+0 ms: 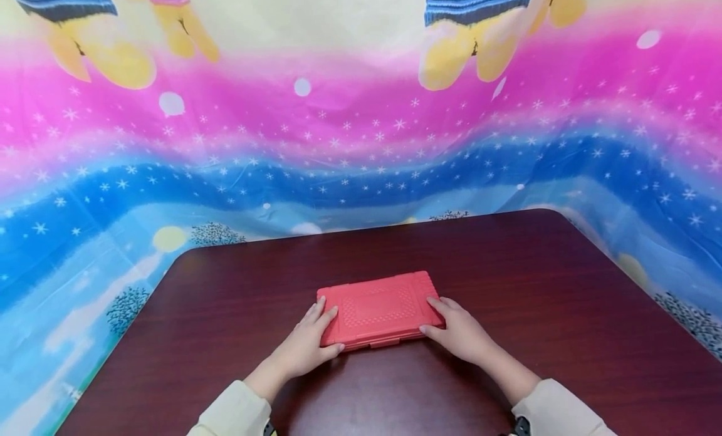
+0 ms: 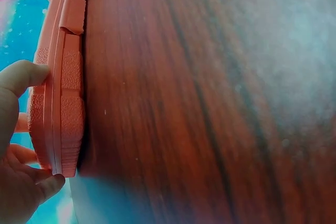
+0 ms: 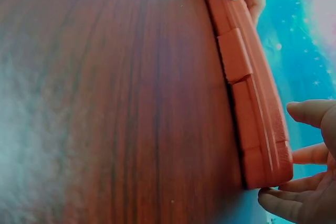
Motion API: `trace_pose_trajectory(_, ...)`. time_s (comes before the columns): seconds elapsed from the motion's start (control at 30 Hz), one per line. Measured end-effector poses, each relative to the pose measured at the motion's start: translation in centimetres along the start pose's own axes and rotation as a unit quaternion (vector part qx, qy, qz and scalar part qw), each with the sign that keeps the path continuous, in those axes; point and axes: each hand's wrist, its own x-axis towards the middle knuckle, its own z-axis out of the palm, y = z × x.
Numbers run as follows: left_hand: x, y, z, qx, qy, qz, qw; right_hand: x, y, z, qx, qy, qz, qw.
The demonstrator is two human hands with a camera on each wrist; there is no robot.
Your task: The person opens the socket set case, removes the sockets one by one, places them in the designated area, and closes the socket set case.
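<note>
A red plastic case (image 1: 378,307) with a textured lid lies closed and flat on the table, a latch (image 1: 385,343) on its near side. My left hand (image 1: 301,342) grips its left end, the thumb at the near edge and other fingers over the lid and end. In the left wrist view that thumb (image 2: 37,73) presses the case's rim. At the right end my right hand (image 1: 465,332) holds the case between the thumb, by the near corner, and the fingers at the end. The right wrist view shows fingertips (image 3: 270,195) against the case's end wall.
The dark reddish-brown table (image 1: 237,298) has rounded far corners. A printed cloth (image 1: 361,123) in pink and blue with snowflakes hangs behind and along both sides. Light sleeves (image 1: 234,411) cover both forearms.
</note>
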Motion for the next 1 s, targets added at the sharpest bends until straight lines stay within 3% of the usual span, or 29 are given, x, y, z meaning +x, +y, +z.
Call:
trace_pose_trajectory(0.13,0.0,0.1,-0.2,-0.001,-0.005,0.001,1.0,-0.4,-0.2,-0.3,0.012,0.01,0.001,0.9999)
trace_pose_trajectory(0.3,-0.1,0.2,-0.3,0.007,-0.003,-0.002,1.0,-1.2,-0.6,-0.7,0.034,0.052,0.001,0.998)
trace_pose_trajectory(0.43,-0.1,0.3,-0.4,0.009,-0.003,-0.004,0.9999,-1.8,-1.3,-0.9,0.102,0.072,0.005,0.9921)
trace_pose_trajectory(0.6,-0.1,0.4,-0.4,0.01,-0.004,-0.003,0.9999,-2.5,-2.0,-0.3,0.21,0.033,0.036,0.9765)
trace_pose_trajectory(0.7,-0.1,0.4,-0.4,0.011,-0.005,-0.006,0.9999,-2.9,-2.3,0.3,0.283,-0.017,0.044,0.9581)
trace_pose_trajectory(0.83,-0.1,0.4,-0.4,0.012,-0.007,-0.007,0.9999,-3.2,-2.4,1.2,0.384,-0.084,0.051,0.9183)
trace_pose_trajectory(1.0,-0.2,0.4,-0.2,0.009,-0.007,-0.005,0.9999,-3.4,-2.4,2.1,0.463,-0.128,0.077,0.8738)
